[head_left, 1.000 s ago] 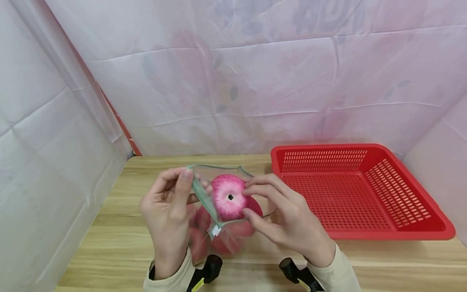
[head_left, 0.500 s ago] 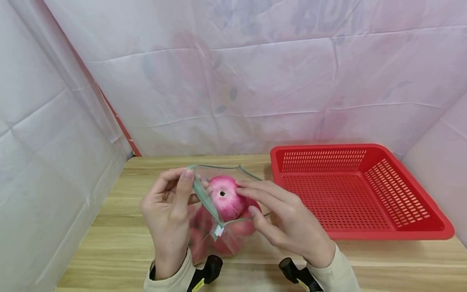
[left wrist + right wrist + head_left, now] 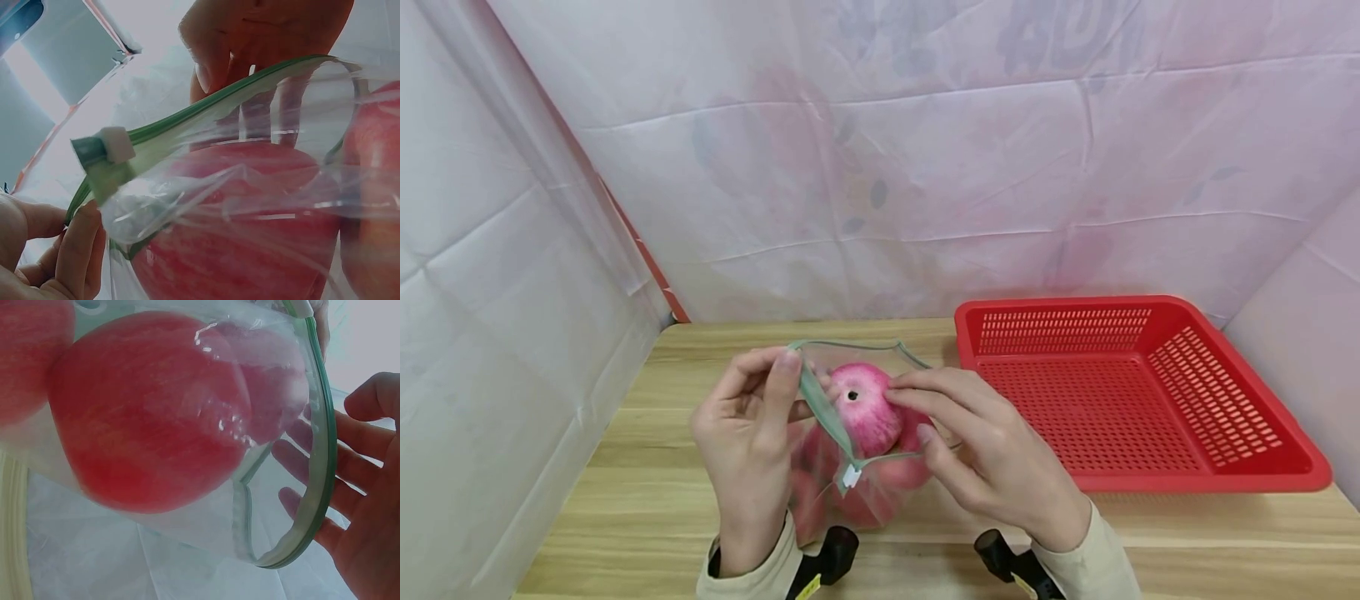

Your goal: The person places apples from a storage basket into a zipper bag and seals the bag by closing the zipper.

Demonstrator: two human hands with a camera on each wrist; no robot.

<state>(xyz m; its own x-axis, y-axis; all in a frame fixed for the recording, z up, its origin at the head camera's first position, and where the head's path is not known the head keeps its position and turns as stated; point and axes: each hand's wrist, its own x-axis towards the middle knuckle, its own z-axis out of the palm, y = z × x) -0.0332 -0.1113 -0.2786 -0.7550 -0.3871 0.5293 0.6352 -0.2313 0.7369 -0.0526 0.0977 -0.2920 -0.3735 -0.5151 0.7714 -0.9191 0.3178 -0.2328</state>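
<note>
A clear bag with a green zip edge and a white slider holds several red apples; its mouth gapes upward. My left hand pinches the left side of the rim between thumb and fingers. A pink apple lies on top within the mouth, its dark-centred end up. My right hand reaches in from the right, fingertips touching that apple, fingers loosely extended. In the right wrist view, the fingers of my right hand pass behind the green rim. The left wrist view shows the slider close up.
A red perforated basket stands on the wooden table to the right of the bag, with nothing inside. White printed cloth hangs behind and at both sides. Black wrist mounts sit at both cuffs.
The top apple has shifted left and lower into the bag, its dark centre tilting leftward. My right fingers have straightened and the thumb has come off the apple. My left hand keeps its pinch.
</note>
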